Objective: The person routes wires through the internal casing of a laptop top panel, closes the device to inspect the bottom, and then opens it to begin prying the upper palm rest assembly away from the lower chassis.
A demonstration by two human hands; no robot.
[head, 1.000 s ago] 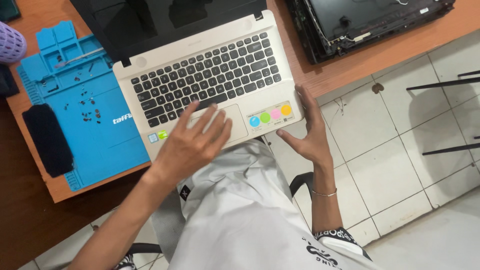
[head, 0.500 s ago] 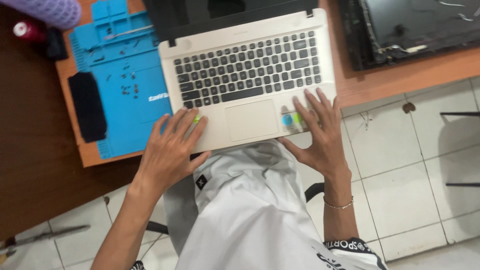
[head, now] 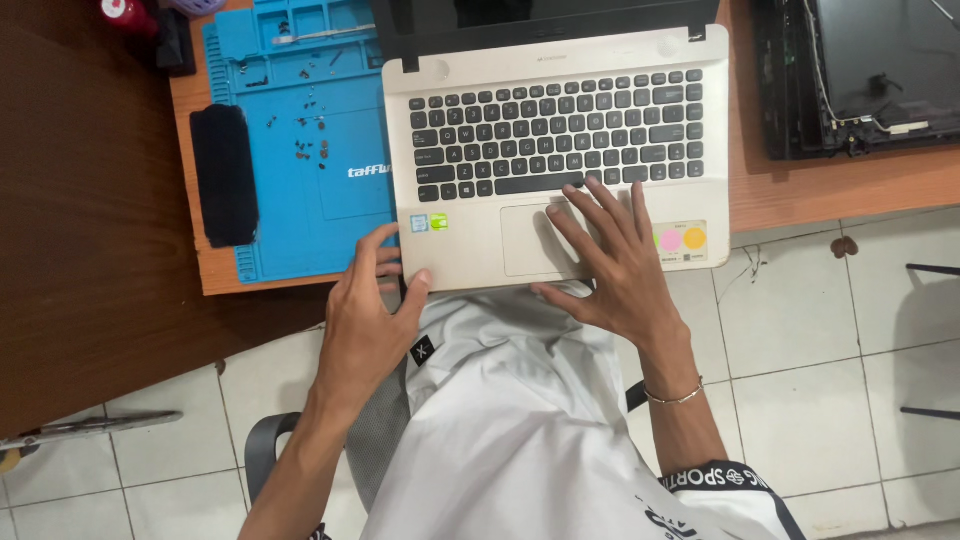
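Since the earlier frame both hands had shifted left along the gold laptop (head: 560, 150): the left hand (head: 368, 320) came off the palm rest and clamped the near-left corner, thumb on top, fingers curled under the edge. The right hand (head: 610, 265) lay flat and spread, holding nothing, fingertips on the touchpad (head: 530, 238) and up to the space bar. The laptop sat at the desk's near edge, long axis left-right, partly over the blue repair mat (head: 300, 150). The left hand held the grip.
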